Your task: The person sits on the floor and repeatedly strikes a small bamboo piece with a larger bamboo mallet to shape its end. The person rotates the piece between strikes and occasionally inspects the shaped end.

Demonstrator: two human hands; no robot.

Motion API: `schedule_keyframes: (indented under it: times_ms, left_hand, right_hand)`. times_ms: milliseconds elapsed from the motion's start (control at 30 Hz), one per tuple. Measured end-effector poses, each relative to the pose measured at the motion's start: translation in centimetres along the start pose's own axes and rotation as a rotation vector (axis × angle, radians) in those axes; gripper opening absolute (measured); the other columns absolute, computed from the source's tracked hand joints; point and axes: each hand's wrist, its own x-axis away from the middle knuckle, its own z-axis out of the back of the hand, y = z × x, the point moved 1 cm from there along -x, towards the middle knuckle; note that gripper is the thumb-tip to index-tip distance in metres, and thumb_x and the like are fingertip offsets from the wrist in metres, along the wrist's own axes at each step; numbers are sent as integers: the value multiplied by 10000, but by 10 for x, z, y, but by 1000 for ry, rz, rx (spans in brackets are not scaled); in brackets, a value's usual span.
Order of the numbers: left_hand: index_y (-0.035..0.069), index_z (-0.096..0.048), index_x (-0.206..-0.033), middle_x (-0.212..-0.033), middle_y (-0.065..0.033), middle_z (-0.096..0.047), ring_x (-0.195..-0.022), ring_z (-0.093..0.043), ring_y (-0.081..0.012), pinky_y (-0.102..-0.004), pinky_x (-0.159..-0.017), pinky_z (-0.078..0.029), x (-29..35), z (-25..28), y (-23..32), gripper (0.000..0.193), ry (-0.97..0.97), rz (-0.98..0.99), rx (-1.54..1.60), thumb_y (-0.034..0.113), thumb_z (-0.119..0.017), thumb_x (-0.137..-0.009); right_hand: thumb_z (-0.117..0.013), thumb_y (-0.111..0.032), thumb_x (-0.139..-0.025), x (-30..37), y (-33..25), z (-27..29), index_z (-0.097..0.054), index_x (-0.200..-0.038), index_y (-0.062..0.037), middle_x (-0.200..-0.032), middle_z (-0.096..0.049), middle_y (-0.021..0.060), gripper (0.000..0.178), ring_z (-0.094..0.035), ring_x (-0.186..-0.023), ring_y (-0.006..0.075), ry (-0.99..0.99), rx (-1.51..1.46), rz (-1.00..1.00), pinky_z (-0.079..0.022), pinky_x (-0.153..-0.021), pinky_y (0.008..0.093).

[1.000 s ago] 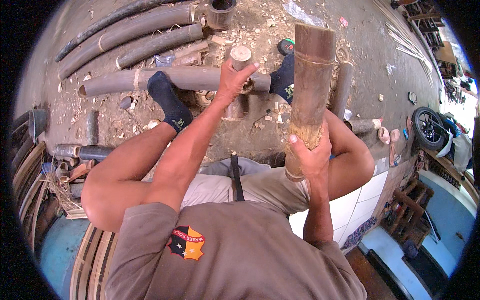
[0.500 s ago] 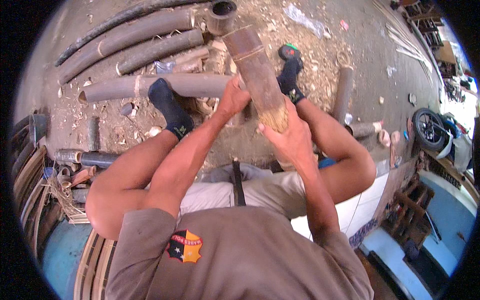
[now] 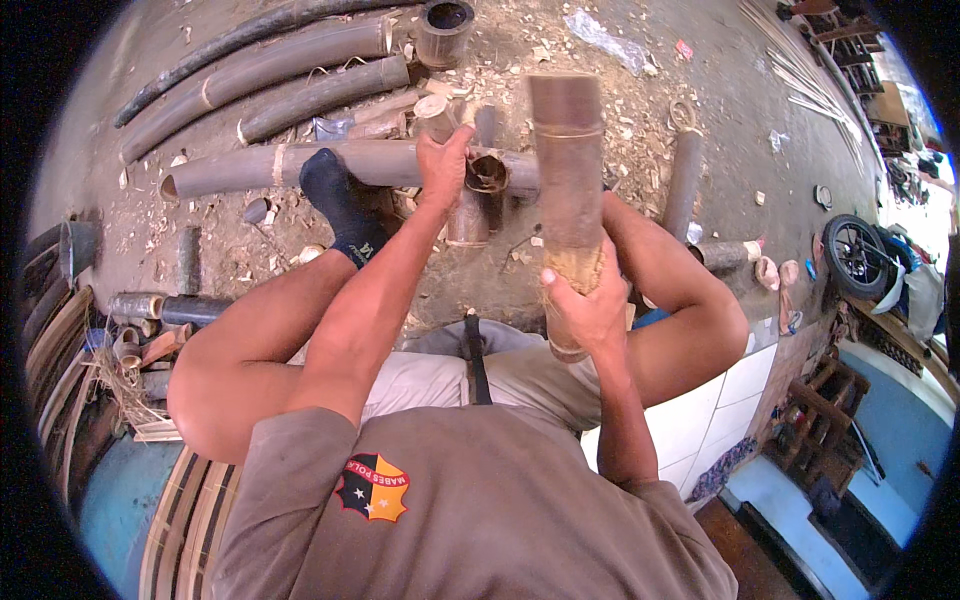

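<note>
My right hand (image 3: 597,305) is wrapped round the narrowed, shaved part of a bamboo mallet (image 3: 568,180). The mallet's thick brown head points away from me and is slightly blurred, and its thin butt end shows below my hand. Farther left, my left hand (image 3: 445,165) is closed beside the open end of a short bamboo tube (image 3: 488,175). What its fingers hold, if anything, I cannot make out. Behind both lies a long bamboo pole (image 3: 235,172), crosswise on the floor, with my left foot over it.
More bamboo poles (image 3: 280,65) lie at the far left, near an upright bamboo cup (image 3: 444,35). Wood chips are scattered over the floor (image 3: 640,110). Another bamboo tube (image 3: 685,175) lies beyond my right knee. A wheel (image 3: 858,262) stands at the right, and bamboo slats (image 3: 180,520) lie at lower left.
The mallet has swung from a leftward tilt to nearly straight, moving right with my right hand. My left hand has come away from the mallet and moved up and left, uncovering the short tube.
</note>
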Motion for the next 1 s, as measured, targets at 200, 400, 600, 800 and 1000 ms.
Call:
schedule_keyframes:
  times_ms: [200,400,600,800,1000]
  left_hand:
    - [15,-699,-1073,-977,-9,-723,-885,-651,-115,-309,-827,-539,23,-3,30,367,-332,-224,-180,285,-859,-884]
    - [33,-685,-1044,-966,13,-710,-891,-636,-90,-302,-833,-538,28,10,1,276,-403,-182,-182,171,-850,-873]
    - [71,-712,-1139,-1103,-1,-721,-1021,-641,-101,-329,-943,-531,53,11,-12,290,-577,-303,-229,123,-834,-881]
    - [50,-667,-1345,-1280,-48,-720,-1175,-670,-182,-396,-1029,-536,54,5,-48,454,-1003,-253,174,151,-799,-922]
    - [66,-643,-1328,-1227,-152,-694,-1165,-680,-313,-408,-986,-543,60,-11,-2,520,-701,-486,-449,80,-785,-828]
  right_hand:
    - [-793,-135,-892,10,-3,7,-484,-1488,14,-1269,-701,119,688,-672,-1138,194,55,-127,11,-529,-1021,363]
    - [-844,-196,-829,13,-10,10,-446,-1517,8,-1263,-713,169,820,-693,-1160,241,71,-230,55,-532,-1027,384]
    - [-871,-284,-775,-3,11,-32,-454,-1512,-16,-1265,-712,212,888,-714,-1160,342,-8,-32,51,-537,-1025,429]
    - [-855,-302,-786,8,10,-38,-458,-1523,-48,-1270,-701,240,875,-695,-1192,389,-63,16,126,-534,-1011,457]
    - [-856,-250,-796,29,18,-21,-415,-1542,-7,-1364,-644,247,900,-651,-1259,362,-54,-29,-48,-508,-1058,447]
